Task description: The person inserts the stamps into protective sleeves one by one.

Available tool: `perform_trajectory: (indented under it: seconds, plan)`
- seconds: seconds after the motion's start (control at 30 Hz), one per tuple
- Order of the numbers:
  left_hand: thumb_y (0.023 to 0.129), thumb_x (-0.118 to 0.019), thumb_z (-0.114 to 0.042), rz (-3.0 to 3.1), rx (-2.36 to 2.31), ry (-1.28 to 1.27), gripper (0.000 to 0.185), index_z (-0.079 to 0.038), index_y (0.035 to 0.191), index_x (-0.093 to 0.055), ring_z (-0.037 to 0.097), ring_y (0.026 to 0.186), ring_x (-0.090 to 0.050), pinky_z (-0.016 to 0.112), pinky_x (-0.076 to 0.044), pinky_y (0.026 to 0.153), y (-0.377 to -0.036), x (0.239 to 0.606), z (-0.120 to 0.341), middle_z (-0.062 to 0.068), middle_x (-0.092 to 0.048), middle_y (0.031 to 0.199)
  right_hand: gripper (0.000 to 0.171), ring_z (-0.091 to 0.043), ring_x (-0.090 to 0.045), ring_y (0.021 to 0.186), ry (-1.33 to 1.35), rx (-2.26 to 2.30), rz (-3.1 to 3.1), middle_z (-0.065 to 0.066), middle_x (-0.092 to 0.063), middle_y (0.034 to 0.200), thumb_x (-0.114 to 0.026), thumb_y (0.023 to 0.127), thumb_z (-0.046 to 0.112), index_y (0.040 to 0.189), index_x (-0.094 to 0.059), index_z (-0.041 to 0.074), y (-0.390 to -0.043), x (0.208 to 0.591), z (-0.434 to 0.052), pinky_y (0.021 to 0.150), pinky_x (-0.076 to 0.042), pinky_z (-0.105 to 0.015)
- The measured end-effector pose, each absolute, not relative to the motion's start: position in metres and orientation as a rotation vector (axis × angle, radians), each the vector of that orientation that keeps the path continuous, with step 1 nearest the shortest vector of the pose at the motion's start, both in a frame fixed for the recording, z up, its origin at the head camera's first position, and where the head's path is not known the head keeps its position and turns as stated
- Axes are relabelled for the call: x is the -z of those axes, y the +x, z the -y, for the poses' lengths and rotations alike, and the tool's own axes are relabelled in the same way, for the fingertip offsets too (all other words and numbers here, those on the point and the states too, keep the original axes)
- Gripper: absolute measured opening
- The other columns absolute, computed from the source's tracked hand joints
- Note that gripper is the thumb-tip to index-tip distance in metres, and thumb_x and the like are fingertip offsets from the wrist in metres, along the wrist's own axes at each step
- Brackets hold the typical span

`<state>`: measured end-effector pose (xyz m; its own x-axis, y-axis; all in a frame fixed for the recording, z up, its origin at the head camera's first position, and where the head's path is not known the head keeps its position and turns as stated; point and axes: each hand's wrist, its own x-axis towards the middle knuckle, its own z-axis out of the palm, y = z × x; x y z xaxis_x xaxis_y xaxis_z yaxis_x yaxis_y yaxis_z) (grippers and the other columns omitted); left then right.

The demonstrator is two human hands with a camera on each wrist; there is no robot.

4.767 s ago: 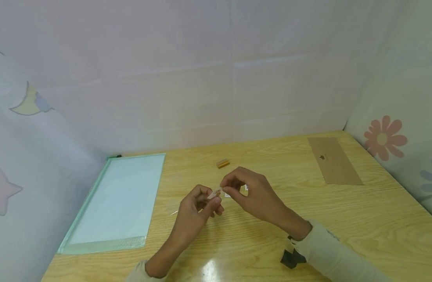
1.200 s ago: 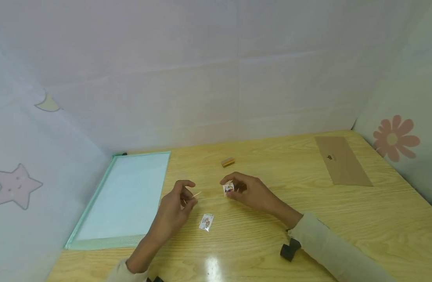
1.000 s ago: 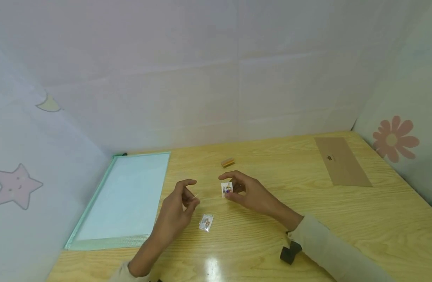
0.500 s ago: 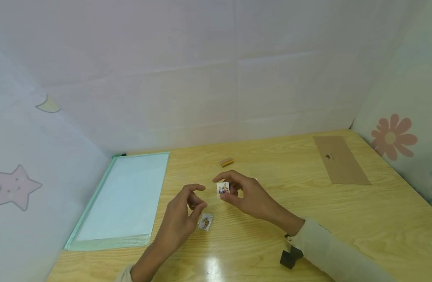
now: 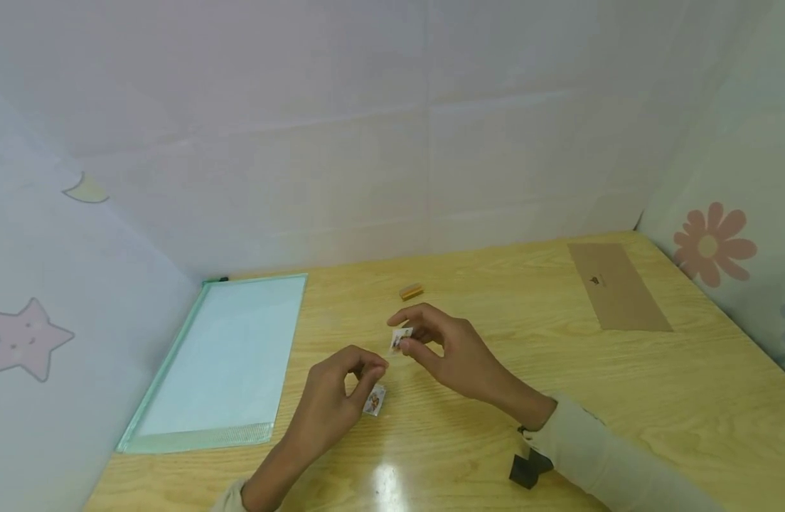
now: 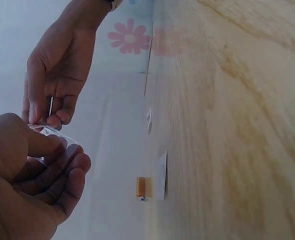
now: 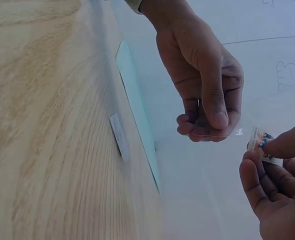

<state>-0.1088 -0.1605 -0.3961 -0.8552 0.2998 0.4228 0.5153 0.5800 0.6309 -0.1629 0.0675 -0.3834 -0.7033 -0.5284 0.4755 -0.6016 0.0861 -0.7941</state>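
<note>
My right hand (image 5: 459, 352) pinches a small white card (image 5: 400, 337) with a colourful printed picture between thumb and fingers, above the table. Just to its left, my left hand (image 5: 338, 391) pinches a small clear plastic sleeve (image 6: 62, 156), which is hard to make out in the head view. The right wrist view shows the sleeve's thin edge reaching toward the card, a small gap apart. Under the left thumb, a second picture card (image 5: 375, 400) in shiny wrapping lies on the table, partly hidden by the hand.
A small amber block (image 5: 411, 291) sits beyond the hands. To the left lies a pale pouch (image 5: 226, 363) with mint-green edging. A brown paper sheet (image 5: 619, 290) with a dark logo is at the far right. Fabric walls border the wooden table (image 5: 527, 284).
Earlier the hands were together at one small piece, then apart. Over the last second my left hand has moved right toward the card, its thumb and fingertip closing together; the card has tilted.
</note>
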Motion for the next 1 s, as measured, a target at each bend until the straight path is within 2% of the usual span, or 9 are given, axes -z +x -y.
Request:
perform_trajectory:
  seconds: [0.13, 0.27, 0.33, 0.57, 0.77, 1.0]
  plan:
    - [0.092, -0.074, -0.006, 2.494, 1.150, -0.693, 0.013, -0.014, 0.101, -0.069, 0.004, 0.082, -0.060, 0.027, -0.055, 0.074, -0.110, 0.397, 0.160, -0.010, -0.067, 0.094, 0.015, -0.014, -0.069, 0.091, 1.191, -1.737, 2.224, 0.005, -0.067, 0.106, -0.062, 0.102, 0.019, 0.117, -0.064, 0.019, -0.161, 0.381, -0.069, 0.083, -0.057, -0.034]
    - [0.090, -0.076, -0.004, 2.435, 1.136, -0.733, 0.021, -0.017, 0.101, -0.065, 0.004, 0.085, -0.061, 0.029, -0.056, 0.076, -0.111, 0.398, 0.158, -0.014, -0.064, 0.097, 0.010, -0.013, -0.065, 0.088, 1.190, -1.669, 2.193, 0.009, -0.064, 0.104, -0.065, 0.101, 0.020, 0.110, -0.067, 0.022, -0.160, 0.378, -0.069, 0.082, -0.056, -0.033]
    - [0.089, -0.076, -0.004, 2.421, 1.126, -0.748, 0.022, -0.017, 0.101, -0.064, 0.004, 0.086, -0.060, 0.030, -0.056, 0.076, -0.111, 0.398, 0.158, -0.014, -0.063, 0.098, 0.010, -0.012, -0.062, 0.087, 1.176, -1.649, 2.188, 0.010, -0.063, 0.104, -0.066, 0.100, 0.020, 0.110, -0.067, 0.023, -0.159, 0.376, -0.069, 0.080, -0.055, -0.032]
    - [0.092, -0.074, -0.005, 2.391, 1.083, -0.782, 0.018, -0.014, 0.102, -0.062, 0.009, 0.087, -0.059, 0.030, -0.055, 0.076, -0.112, 0.401, 0.158, -0.007, -0.063, 0.098, 0.013, -0.020, -0.067, 0.089, 1.119, -1.807, 2.206, 0.000, -0.068, 0.102, -0.067, 0.099, 0.010, 0.110, -0.064, 0.015, -0.151, 0.368, -0.067, 0.082, -0.056, -0.037]
    - [0.091, -0.074, -0.003, 2.367, 1.048, -0.787, 0.019, -0.012, 0.103, -0.061, 0.009, 0.087, -0.059, 0.029, -0.054, 0.075, -0.112, 0.402, 0.158, -0.006, -0.062, 0.100, 0.011, -0.016, -0.067, 0.087, 1.126, -1.784, 2.220, 0.006, -0.068, 0.100, -0.068, 0.098, 0.016, 0.109, -0.065, 0.018, -0.152, 0.373, -0.065, 0.082, -0.057, -0.036]
    - [0.091, -0.074, -0.004, 2.377, 1.026, -0.776, 0.022, -0.012, 0.103, -0.059, 0.010, 0.088, -0.058, 0.030, -0.054, 0.076, -0.112, 0.403, 0.157, -0.006, -0.060, 0.101, 0.011, -0.018, -0.066, 0.086, 1.108, -1.798, 2.244, 0.004, -0.068, 0.099, -0.068, 0.098, 0.011, 0.107, -0.065, 0.015, -0.148, 0.372, -0.063, 0.082, -0.057, -0.035]
